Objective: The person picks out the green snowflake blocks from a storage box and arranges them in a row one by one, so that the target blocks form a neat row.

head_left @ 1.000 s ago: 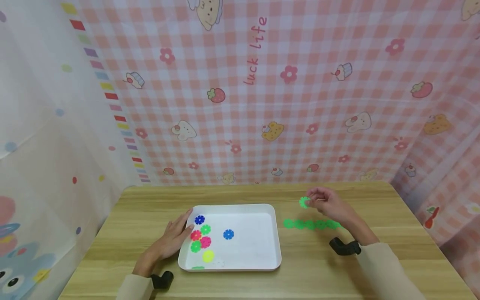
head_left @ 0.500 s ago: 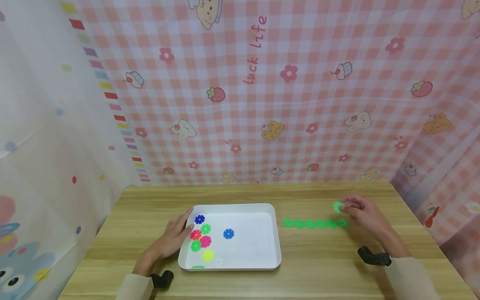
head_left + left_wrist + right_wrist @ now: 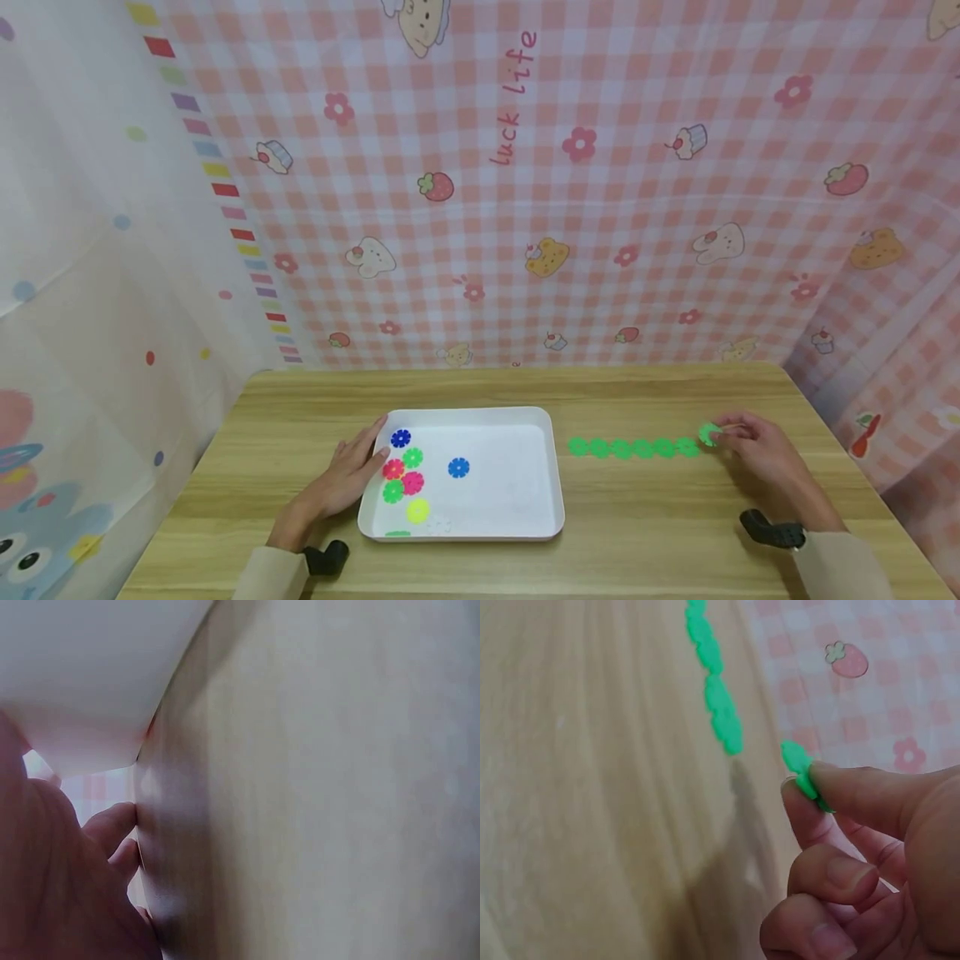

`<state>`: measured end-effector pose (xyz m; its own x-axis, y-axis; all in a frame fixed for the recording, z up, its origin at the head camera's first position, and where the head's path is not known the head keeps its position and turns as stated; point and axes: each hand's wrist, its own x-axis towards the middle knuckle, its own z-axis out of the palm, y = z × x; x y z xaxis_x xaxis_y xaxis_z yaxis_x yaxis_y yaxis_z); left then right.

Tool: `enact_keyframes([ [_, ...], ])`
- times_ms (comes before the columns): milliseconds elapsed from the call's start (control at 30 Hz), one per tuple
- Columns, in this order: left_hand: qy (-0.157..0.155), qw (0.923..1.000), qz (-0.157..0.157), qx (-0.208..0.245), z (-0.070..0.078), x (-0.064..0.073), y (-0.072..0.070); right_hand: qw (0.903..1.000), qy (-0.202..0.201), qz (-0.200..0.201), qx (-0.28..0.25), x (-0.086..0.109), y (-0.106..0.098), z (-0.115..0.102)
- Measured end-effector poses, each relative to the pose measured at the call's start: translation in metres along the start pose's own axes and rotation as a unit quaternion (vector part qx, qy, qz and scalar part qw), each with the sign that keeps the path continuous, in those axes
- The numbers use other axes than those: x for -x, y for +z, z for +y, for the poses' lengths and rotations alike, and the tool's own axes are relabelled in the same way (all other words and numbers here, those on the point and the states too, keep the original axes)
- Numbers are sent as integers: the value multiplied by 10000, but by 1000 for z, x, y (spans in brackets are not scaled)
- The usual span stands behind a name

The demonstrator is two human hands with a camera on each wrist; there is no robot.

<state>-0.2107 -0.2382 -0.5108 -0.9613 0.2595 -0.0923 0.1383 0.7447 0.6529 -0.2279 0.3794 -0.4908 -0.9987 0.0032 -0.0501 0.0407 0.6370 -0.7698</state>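
Observation:
My right hand (image 3: 765,450) pinches a green plastic snowflake disc (image 3: 708,434) between thumb and index finger, just above the table at the right end of a row of green snowflake discs (image 3: 643,449). The right wrist view shows the held disc (image 3: 798,762) tilted, apart from the row (image 3: 718,705), with the other fingers curled under. My left hand (image 3: 341,475) lies along the left side of a white tray (image 3: 510,535), thumb over its rim. In the left wrist view the left fingers (image 3: 112,825) touch the table beside the tray wall (image 3: 97,675).
Inside the tray lie a dark blue disc (image 3: 401,438), a lighter blue disc (image 3: 459,467), a yellow disc (image 3: 417,511), and several pink and green ones at the left. Whitish pieces lie near its front edge. A checked curtain (image 3: 480,208) hangs behind the wooden table (image 3: 637,533).
My right hand has carried the green disc rightward across the row's far side, then lower, to the row's right end. The left hand and tray stay in place.

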Motion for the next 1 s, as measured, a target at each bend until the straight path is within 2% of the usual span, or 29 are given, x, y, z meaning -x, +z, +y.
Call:
enact_keyframes([
  [233, 23, 10000, -25, 37, 3, 1, 0, 9997, 207, -22, -142, 1, 0, 11],
  [567, -56, 10000, -34, -15, 0, -1, -1, 9996, 283, 10, -68, 2, 5, 12],
  [1000, -71, 10000, -58, -19, 0, -1, 0, 9981, 174, 578, 124, 1, 13, 15],
])
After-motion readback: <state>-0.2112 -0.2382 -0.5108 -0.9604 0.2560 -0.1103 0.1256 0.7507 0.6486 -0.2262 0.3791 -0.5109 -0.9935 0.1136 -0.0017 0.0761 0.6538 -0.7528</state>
